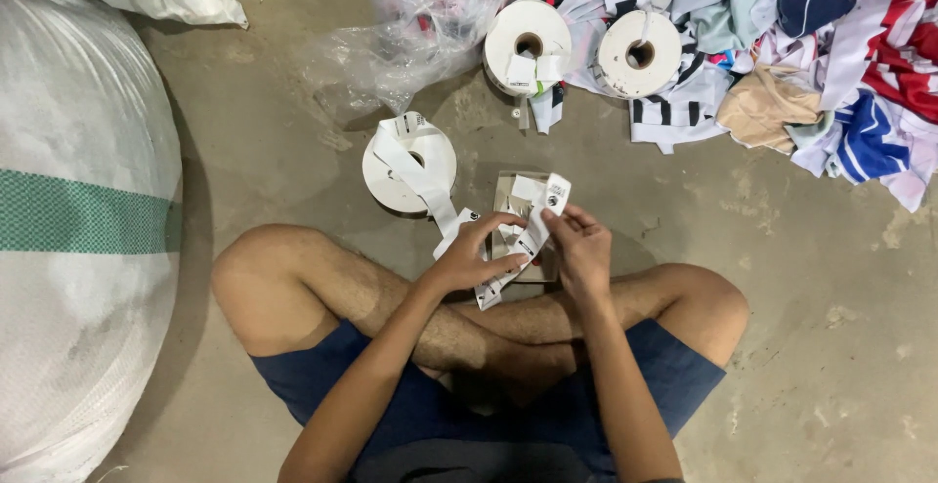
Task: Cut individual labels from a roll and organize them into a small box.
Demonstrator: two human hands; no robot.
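Hands, two, bare, item one: we log the left hand (471, 256) closed around a white label strip (523, 239), and the right hand (578, 244) pinching the same strip at its upper end, just below a loose tag (557, 190).

Strip: long axis runs from near-left to far-right, slanting up between the two hands — both touch it, neither nearer. Its tail feeds back left to a white label roll (408, 166) lying flat on the concrete floor (782, 346), far-left of the left hand.

Beneath the hands: a small cardboard box (510, 185), partly hidden.

Farther off: two more white rolls (528, 45) (640, 53), a crumpled clear plastic bag (391, 53), a heap of coloured garments (831, 63) at far right, a large white woven sack (78, 229) at left.
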